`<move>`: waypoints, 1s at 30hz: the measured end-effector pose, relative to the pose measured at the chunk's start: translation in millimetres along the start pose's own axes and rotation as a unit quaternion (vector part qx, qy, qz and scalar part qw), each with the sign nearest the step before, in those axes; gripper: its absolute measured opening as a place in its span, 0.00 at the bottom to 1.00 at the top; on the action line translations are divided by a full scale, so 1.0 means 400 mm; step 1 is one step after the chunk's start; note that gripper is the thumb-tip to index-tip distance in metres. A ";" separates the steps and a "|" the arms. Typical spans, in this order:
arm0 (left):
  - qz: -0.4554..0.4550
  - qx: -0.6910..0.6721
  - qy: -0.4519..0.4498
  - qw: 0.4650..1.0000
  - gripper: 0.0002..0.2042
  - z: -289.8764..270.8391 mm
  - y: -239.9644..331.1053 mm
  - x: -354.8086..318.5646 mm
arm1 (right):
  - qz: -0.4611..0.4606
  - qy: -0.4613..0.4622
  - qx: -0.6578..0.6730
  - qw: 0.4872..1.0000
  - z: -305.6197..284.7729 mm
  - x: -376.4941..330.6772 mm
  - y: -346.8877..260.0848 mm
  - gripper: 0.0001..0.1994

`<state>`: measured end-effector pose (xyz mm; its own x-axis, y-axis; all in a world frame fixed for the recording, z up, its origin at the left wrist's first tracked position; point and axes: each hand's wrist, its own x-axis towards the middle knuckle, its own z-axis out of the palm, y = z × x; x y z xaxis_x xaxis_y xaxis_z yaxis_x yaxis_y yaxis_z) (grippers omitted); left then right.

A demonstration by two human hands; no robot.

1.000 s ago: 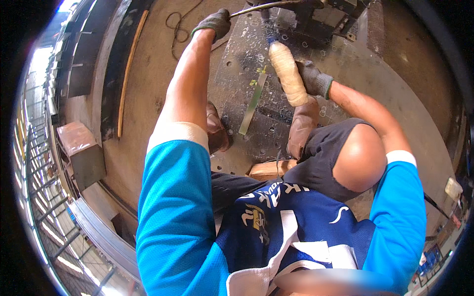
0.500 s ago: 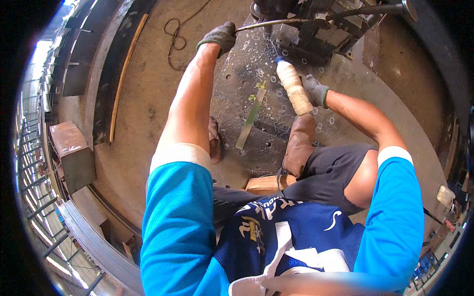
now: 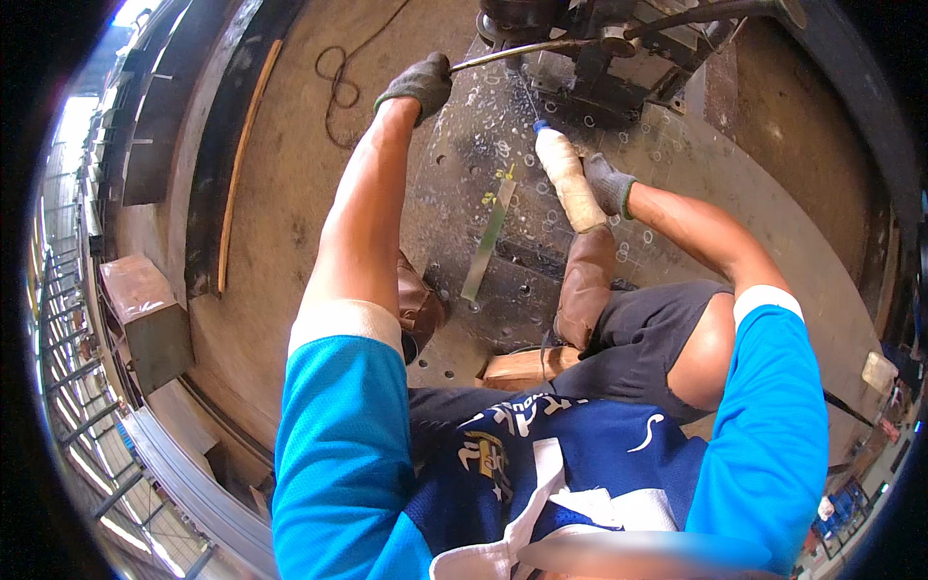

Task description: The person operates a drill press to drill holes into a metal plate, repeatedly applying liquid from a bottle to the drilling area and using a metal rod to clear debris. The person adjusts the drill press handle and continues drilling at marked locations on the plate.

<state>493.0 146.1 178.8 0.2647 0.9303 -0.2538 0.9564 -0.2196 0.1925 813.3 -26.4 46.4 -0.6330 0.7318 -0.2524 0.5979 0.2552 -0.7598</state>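
My left hand (image 3: pixel 421 85), in a dark grey glove, is closed around the end of a long metal lever (image 3: pixel 527 52) that runs right to a dark machine (image 3: pixel 619 72). My gloved right hand (image 3: pixel 609 184) grips the side of a bottle (image 3: pixel 566 176) wrapped in pale tape or cloth. Its blue cap (image 3: pixel 540 126) points away from me, and a thin stream of liquid runs from it toward the machine's underside. Beneath lies a large steel plate (image 3: pixel 667 198) with drilled holes and chalk circles. Wet spots and small chips are scattered on it. My right fingers are partly hidden.
A narrow metal strip (image 3: pixel 489 242) lies on the plate between my brown boots (image 3: pixel 587 285). Close to me is a wooden block (image 3: pixel 527 366). At left are a coiled cable (image 3: pixel 335 87), a long wooden strip (image 3: pixel 249 164) and a metal box (image 3: pixel 150 314).
The view has shifted slightly. My left hand on the lever sits a little lower and farther left. The bottle has drawn back slightly toward me. More of my left boot shows.
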 end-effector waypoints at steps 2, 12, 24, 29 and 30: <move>0.002 0.000 0.007 1.000 0.14 -0.001 0.007 0.007 | 0.010 0.007 0.014 1.000 -0.006 -0.001 0.008 0.19; -0.002 0.007 0.003 1.000 0.14 -0.041 0.079 0.018 | 0.054 0.029 0.124 0.990 -0.052 -0.024 0.029 0.19; 0.011 0.011 0.012 1.000 0.15 -0.048 0.126 0.025 | 0.113 0.016 0.306 0.945 -0.080 -0.041 0.049 0.19; 0.015 0.006 0.026 1.000 0.14 -0.060 0.153 0.064 | 0.141 0.007 0.396 0.907 -0.103 -0.034 0.079 0.19; 0.017 0.002 0.041 0.999 0.14 -0.061 0.158 0.071 | 0.147 0.004 0.410 0.900 -0.104 -0.035 0.081 0.19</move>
<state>557.8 165.7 207.0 0.2853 0.9434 -0.1691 0.9478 -0.2516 0.1957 862.1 -1.9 50.2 -0.5018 0.6964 -0.5131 0.1725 -0.5007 -0.8483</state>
